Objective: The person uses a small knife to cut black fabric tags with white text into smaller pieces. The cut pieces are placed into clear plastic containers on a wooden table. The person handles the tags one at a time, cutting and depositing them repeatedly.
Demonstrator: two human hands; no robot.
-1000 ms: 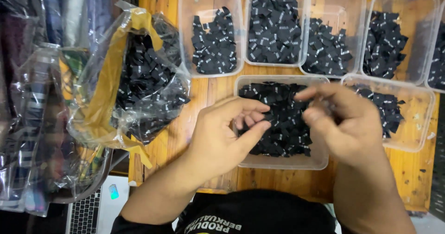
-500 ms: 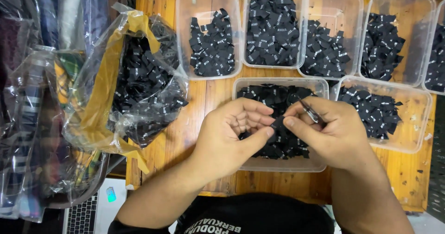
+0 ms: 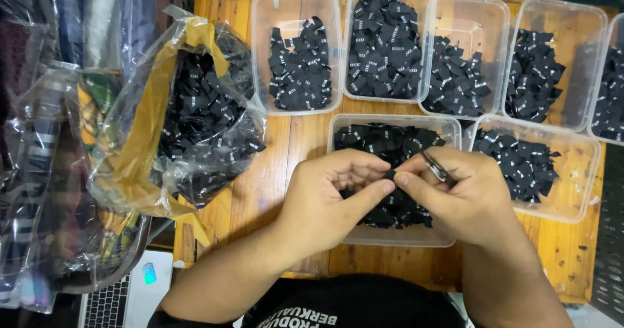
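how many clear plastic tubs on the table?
7 in view. Back row, left to right, and one cut off at the right edge. Front, partly under the hands, and.

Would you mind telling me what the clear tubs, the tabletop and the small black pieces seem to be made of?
The clear rectangular tubs look like thin glossy plastic: see-through walls, rounded rims. The orange-brown tabletop looks like varnished wood, showing grain and plank seams. The small black folded pieces appear to be matte woven fabric, probably garment labels, though their weave is too small to confirm.
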